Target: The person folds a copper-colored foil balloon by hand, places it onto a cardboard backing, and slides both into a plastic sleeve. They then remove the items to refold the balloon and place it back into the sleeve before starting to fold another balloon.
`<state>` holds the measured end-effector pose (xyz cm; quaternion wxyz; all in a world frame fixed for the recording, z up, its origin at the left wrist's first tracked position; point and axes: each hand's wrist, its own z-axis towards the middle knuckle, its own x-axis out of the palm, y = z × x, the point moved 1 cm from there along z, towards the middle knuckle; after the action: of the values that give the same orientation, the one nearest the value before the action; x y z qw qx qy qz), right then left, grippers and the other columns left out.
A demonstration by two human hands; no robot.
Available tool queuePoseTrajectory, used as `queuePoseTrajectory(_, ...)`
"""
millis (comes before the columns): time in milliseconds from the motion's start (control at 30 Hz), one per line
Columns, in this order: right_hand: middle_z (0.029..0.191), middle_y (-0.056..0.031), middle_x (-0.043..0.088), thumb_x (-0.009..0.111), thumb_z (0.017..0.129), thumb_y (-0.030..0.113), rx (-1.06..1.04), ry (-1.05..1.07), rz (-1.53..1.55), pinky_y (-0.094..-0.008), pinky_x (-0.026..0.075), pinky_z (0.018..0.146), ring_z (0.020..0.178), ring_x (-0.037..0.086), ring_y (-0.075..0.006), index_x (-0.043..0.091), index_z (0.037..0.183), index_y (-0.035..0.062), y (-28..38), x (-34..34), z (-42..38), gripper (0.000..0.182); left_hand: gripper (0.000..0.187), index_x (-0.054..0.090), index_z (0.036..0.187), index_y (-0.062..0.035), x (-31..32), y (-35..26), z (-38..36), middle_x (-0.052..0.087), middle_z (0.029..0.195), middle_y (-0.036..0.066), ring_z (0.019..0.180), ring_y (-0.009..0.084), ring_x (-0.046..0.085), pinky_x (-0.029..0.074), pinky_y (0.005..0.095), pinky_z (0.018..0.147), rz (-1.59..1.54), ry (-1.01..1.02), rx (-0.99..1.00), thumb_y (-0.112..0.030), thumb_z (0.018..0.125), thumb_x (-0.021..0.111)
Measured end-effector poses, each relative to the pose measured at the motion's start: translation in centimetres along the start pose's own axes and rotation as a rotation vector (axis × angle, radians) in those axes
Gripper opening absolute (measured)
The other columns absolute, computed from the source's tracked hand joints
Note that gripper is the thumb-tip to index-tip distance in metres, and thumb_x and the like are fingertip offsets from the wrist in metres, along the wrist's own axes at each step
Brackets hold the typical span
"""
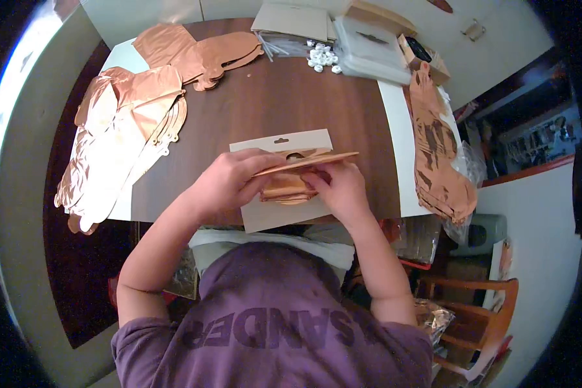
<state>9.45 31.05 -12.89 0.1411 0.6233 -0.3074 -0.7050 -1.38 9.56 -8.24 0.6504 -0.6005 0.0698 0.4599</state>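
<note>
A folded copper-coloured foil piece [304,163] is held between my two hands, above a pale card [258,216] with a hang hole in its top edge. My left hand [238,173] grips its left end, with the fingers bent over the upper edge. At the other end, my right hand [340,186] has its thumb and fingers closed on the foil. More folded copper foil [288,187] shows below the raised flap, over the card. The hands cover part of the foil and the card.
Copper foil sheets [132,110] lie at the left, with more foil [220,55] behind. White small pieces [321,58], cardboard sheets [292,22] and a clear plastic box [368,48] stand at the back. A long foil piece [433,142] lies at the right edge.
</note>
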Motion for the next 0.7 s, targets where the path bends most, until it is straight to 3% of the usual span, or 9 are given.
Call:
queuePoseTrajectory(133,0.109,-0.0122,0.062,0.073,0.082,0.035,0.131,-0.191,-0.327,-0.052,0.05,0.075,0.097,0.062,-0.0369,0.064,0.111,0.0093,2.0,0.2,0.9,0.041,0.035,0.066,0.118,-0.0054,0.5,0.7,-0.5,0.066,0.117,0.017,0.108,0.0384,0.064,0.051,0.0455,0.097,0.008,-0.005,0.16,-0.002,0.084,0.064)
queuePoseTrajectory(233,0.116,-0.0123,0.059,0.071,0.083,0.03,0.114,-0.344,-0.268,-0.05,0.05,0.08,0.105,0.059,-0.0352,0.062,0.114,0.0096,0.2,0.5,-0.2,0.039,0.036,0.066,0.117,-0.0052,1.5,1.8,-1.1,0.065,0.117,0.017,0.114,0.0373,0.061,0.046,0.0499,0.103,0.123,0.039,0.239,-0.005,0.08,0.067)
queuePoseTrajectory(333,0.116,-0.0129,0.058,0.069,0.086,0.024,-0.065,-0.321,-0.095,-0.0465,0.049,0.087,0.106,0.058,-0.035,0.06,0.118,0.0073,-2.9,-0.8,-0.7,0.037,0.037,0.065,0.112,-0.0035,3.0,3.1,-1.1,0.065,0.112,0.016,0.12,0.0355,0.058,0.041,0.0541,0.107,0.227,0.134,0.334,-0.008,0.076,0.07)
queuePoseTrajectory(367,0.125,-0.0138,0.057,0.066,0.088,0.018,-0.095,-0.24,-0.095,-0.0436,0.046,0.096,0.111,0.058,-0.0354,0.059,0.123,0.0048,-3.8,-1.7,-0.7,0.038,0.034,0.064,0.108,-0.0031,3.2,3.7,-1.3,0.063,0.112,0.015,0.121,0.0367,0.056,0.04,0.0539,0.107,0.293,0.152,0.375,-0.011,0.076,0.07)
queuePoseTrajectory(467,0.136,-0.0136,0.054,0.063,0.09,0.016,-0.257,-0.221,-0.043,-0.0414,0.045,0.101,0.118,0.056,-0.0347,0.058,0.127,0.0046,-4.2,-4.5,-0.8,0.04,0.037,0.064,0.11,-0.0029,3.8,3.9,-1.5,0.061,0.112,0.015,0.121,0.0372,0.055,0.038,0.0542,0.108,0.373,0.136,0.397,-0.015,0.076,0.071)
queuePoseTrajectory(500,0.143,-0.0166,0.049,0.059,0.092,0.017,-0.235,-0.116,0.065,-0.0455,0.039,0.108,0.127,0.05,-0.0355,0.053,0.134,0.003,-2.7,-5.0,-0.7,0.044,0.04,0.063,0.111,-0.0025,3.9,3.9,-1.6,0.061,0.112,0.015,0.12,0.0375,0.055,0.038,0.0547,0.108,0.408,0.152,0.395,-0.022,0.077,0.072)
queuePoseTrajectory(600,0.147,-0.0202,0.043,0.056,0.095,0.025,-0.444,0.038,-0.228,-0.0517,0.029,0.114,0.135,0.042,-0.0371,0.046,0.14,0.0003,0.8,-3.2,0.9,0.052,0.055,0.063,0.112,-0.001,3.7,3.2,-1.3,0.06,0.111,0.015,0.12,0.0376,0.054,0.036,0.0553,0.108,0.457,0.183,0.381,-0.043,0.078,0.071)
queuePoseTrajectory(667,0.151,-0.0216,0.038,0.055,0.096,0.029,-0.406,0.072,-0.315,-0.0545,0.023,0.116,0.14,0.035,-0.0373,0.041,0.143,-0.0009,0.1,-0.4,1.8,0.057,0.069,0.062,0.112,0.0006,2.4,1.2,-1.0,0.059,0.106,0.016,0.12,0.0367,0.053,0.035,0.0545,0.107,0.418,0.172,0.35,-0.058,0.076,0.067)
queuePoseTrajectory(700,0.152,-0.0223,0.035,0.054,0.097,0.031,-0.388,0.089,-0.358,-0.0559,0.02,0.117,0.143,0.031,-0.0374,0.038,0.145,-0.0016,-0.2,0.4,2.2,0.06,0.076,0.06,0.117,0.0003,2.2,0.7,-1.1,0.057,0.113,0.017,0.124,0.0379,0.05,0.033,0.0553,0.109,0.412,0.193,0.29,-0.063,0.076,0.065)
